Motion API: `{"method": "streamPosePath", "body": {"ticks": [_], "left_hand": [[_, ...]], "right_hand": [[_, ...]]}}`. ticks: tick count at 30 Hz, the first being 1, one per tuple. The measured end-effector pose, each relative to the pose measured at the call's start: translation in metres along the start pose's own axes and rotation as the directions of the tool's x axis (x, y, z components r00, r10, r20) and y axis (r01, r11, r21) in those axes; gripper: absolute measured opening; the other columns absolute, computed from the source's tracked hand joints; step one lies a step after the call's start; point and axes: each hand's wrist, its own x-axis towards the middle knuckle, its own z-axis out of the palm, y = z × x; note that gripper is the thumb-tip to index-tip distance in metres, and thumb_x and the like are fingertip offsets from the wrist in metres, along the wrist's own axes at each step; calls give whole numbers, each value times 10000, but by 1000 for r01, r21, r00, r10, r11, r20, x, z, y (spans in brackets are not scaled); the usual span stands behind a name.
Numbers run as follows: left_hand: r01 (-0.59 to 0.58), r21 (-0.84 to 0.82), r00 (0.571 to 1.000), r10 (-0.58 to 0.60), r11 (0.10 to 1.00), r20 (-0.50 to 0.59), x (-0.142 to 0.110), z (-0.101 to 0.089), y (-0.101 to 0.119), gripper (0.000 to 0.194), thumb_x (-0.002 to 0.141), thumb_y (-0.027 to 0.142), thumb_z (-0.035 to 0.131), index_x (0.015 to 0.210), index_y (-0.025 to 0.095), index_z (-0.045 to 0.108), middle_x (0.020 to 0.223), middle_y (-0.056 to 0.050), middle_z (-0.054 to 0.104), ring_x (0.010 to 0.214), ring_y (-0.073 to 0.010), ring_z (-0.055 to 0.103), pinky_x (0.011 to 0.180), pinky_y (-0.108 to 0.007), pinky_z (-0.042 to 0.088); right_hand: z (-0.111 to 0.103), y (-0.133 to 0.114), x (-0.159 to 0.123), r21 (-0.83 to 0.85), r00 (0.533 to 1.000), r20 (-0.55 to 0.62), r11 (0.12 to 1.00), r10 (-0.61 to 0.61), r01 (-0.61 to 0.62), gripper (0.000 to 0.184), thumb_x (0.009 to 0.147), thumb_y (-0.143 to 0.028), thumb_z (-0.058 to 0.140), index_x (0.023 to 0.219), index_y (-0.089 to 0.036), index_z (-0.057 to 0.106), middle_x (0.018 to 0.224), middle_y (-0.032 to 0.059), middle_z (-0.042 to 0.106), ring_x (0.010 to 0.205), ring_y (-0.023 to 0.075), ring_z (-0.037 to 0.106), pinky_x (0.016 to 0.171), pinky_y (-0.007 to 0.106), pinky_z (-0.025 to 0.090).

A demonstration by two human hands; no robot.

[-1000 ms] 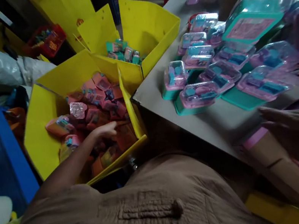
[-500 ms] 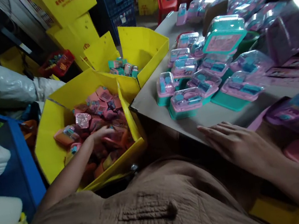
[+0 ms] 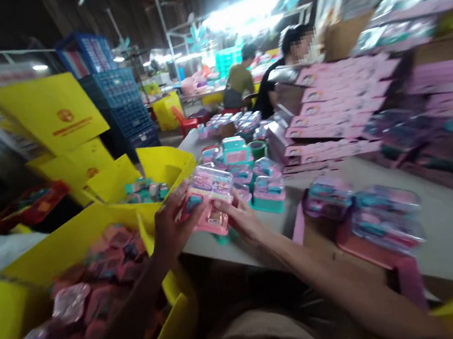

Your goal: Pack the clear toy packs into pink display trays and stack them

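Up in front of me, over the table's near edge, is a pink plastic case (image 3: 208, 193) with a clear lid and small coloured pieces inside. My left hand (image 3: 174, 219) grips its left side, thumb across the front. Closed on the right side is my right hand (image 3: 241, 216), its thumb on the front face. Just behind the case stand teal-and-pink clear-lidded cases (image 3: 268, 191) on the grey table (image 3: 446, 201). Below my left forearm, a yellow box (image 3: 27, 307) holds many pink and orange pieces (image 3: 103, 267), blurred by motion.
Another yellow box (image 3: 167, 165) with teal pieces stands beyond. Stacked pink cartons (image 3: 336, 97) rise on the table's right side. Purple-and-pink clear-lidded cases (image 3: 386, 217) lie near my right arm. Two people sit farther back, one in a black top (image 3: 267, 89).
My left hand has come up out of the yellow box to the pink case. My right hand has left the table edge and now grips it too. The view has tilted up.
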Motion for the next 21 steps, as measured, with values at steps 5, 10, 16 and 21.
{"method": "streamPosePath", "body": {"ticks": [5,10,16,21], "left_hand": [[-518,217,852,520,827,53,3,46,-1,140,956,272,714,1054,303,809,1111,-53,796,1057,-262,738,1015,-463,591],[-738,277,666,730,616,153,1,72,3,230,999,132,641,1113,283,772,1052,-53,776,985,-211,710,912,-381,580],[-820,274,559,805,502,199,-1,81,1,253,995,76,618,1175,223,718,1002,-70,743,942,-213,684,897,-368,577],[-865,254,493,826,432,274,-1,88,3,320,997,86,606,1275,218,695,1012,-80,760,952,-233,711,901,-379,589]], "right_hand": [[-51,-13,-12,21,977,-204,998,-55,60,629,728,-593,852,1197,-256,602,1144,80,763,1041,300,740,903,441,628],[-73,-20,-22,37,948,-308,994,-82,98,624,682,-556,868,1167,-257,615,1103,62,769,1005,288,742,919,432,619],[-77,-26,-27,60,925,-367,990,-100,130,722,631,-497,902,1237,-262,587,1151,63,769,1049,305,743,885,424,628],[-81,-38,-34,44,893,-419,978,-166,202,585,645,-469,918,1099,-258,615,1053,31,783,967,270,748,875,392,622]]}}
